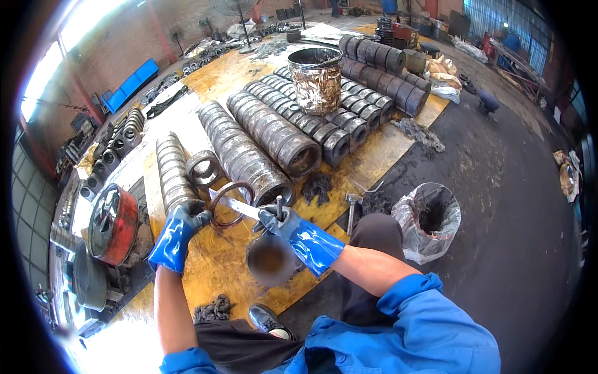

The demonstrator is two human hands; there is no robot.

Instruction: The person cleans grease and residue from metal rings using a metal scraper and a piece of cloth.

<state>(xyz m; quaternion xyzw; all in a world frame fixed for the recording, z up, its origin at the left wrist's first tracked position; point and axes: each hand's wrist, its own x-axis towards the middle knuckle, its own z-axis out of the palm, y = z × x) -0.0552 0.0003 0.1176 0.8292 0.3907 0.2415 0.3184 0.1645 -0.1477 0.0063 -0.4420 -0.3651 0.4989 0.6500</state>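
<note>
My left hand, in a dark glove with a blue cuff, is closed at the edge of a thin brown metal ring. The ring stands tilted between my hands. In my right hand, gloved alike, is a flat silvery blade that points left across the ring. A short dark rod sticks up by its fingers; whether it belongs to the blade, I cannot tell. Below that hand stands a round can, its inside blurred brown. Just beyond my left hand lies a row of metal rings.
Beyond lie long rows of greasy thick rings, with a smeared bucket among them. A plastic-lined bin stands right of my knee, near a hammer-like tool. A red drum stands left. Dark rags lie near my shoe.
</note>
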